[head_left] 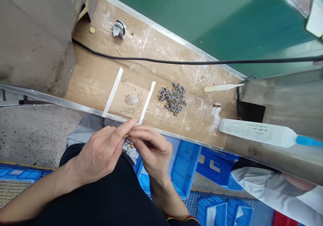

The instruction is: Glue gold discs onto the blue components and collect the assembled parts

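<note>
Between your fingertips, right in front of your chest, sits a small blue-and-brass component [128, 142], partly hidden by your fingers. Your left hand [98, 152] and right hand [151, 148] come together around it, each with its fingers pressed closed in a pinch, and the two hands seem to share the grip. Its brass end points down and toward you, though you can't make out its full long axis from this view. Your right hand is slightly closer to the loose heap of similar components [173, 98], which lies ahead and to the right of your fingers on the cardboard-covered bench [96, 78]. Between your hands and that heap, two white tape strips [112, 92] [147, 102] frame a patch of cardboard holding a clear round disc [132, 99]. Off to your right, a co-worker's white sleeve [275, 189] stays well apart from your hands.
</note>
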Demonstrator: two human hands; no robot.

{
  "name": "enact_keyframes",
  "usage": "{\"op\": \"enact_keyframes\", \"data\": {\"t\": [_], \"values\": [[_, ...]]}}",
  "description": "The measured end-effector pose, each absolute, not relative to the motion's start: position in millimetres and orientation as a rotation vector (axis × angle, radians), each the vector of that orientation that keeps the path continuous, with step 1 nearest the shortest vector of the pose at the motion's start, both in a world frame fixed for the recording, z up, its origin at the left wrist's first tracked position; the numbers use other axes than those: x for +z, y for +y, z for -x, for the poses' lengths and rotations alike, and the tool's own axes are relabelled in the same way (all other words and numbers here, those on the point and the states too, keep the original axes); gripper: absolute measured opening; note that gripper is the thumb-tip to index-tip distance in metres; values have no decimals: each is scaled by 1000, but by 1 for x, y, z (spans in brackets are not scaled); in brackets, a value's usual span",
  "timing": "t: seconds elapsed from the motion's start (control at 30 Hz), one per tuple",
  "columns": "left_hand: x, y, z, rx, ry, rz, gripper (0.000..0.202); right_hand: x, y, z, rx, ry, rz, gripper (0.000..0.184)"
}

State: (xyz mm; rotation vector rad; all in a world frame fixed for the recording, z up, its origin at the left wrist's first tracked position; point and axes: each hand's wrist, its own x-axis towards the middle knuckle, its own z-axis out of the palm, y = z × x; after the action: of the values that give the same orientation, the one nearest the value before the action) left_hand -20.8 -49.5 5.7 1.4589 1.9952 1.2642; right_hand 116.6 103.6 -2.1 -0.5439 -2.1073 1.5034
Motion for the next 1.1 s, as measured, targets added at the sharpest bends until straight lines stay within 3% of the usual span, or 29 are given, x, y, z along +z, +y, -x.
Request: {"op": "enact_keyframes", "data": {"t": [0.63,0.73,0.87,1.1], "values": [[3,-47,17,1402,1889,-1372,72,-1,99,-115,1497,-2086,528,28],[-2,-47,19,1403,1764,-1189,65,-5,104,-116,1622,-2057,562,25],[-10,-43,28,1452,1277,-520,42,-10,107,-114,1899,-1923,709,11],[-9,-39,38,1452,767,-10,43,-8,105,-106,2361,-1555,730,4]]}}
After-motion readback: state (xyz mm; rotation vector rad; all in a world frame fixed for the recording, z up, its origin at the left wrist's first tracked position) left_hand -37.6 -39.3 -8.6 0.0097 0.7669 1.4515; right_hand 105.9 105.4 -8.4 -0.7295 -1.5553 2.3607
